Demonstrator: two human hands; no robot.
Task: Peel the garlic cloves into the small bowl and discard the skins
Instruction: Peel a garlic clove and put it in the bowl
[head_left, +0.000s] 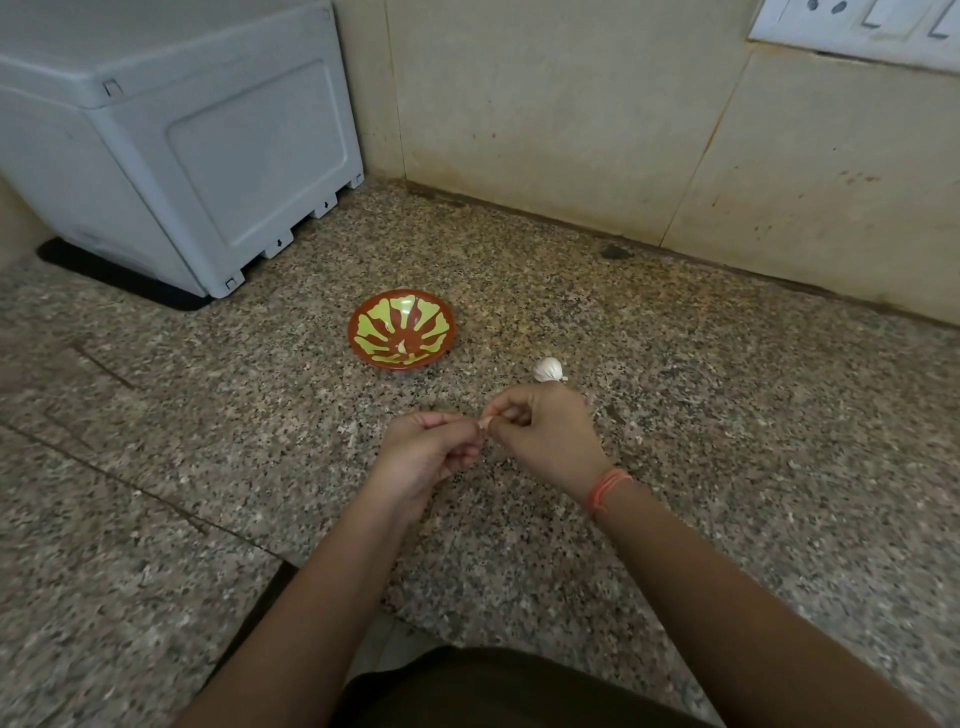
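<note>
A small red bowl (401, 329) with a yellow-green leaf pattern sits on the speckled granite counter, and one pale peeled clove (401, 346) lies in it. A white garlic bulb (548, 369) rests on the counter to the bowl's right. In front of the bowl, my left hand (426, 452) and my right hand (545, 434) meet above the counter. Both pinch a small garlic clove (487, 422) between their fingertips; most of the clove is hidden by the fingers.
A large grey plastic appliance (171, 140) stands at the back left on a black base. Tiled walls (571, 114) meet in the corner behind the bowl, with a white switch plate (857, 26) at the top right. The counter's front edge (415, 623) runs near my body.
</note>
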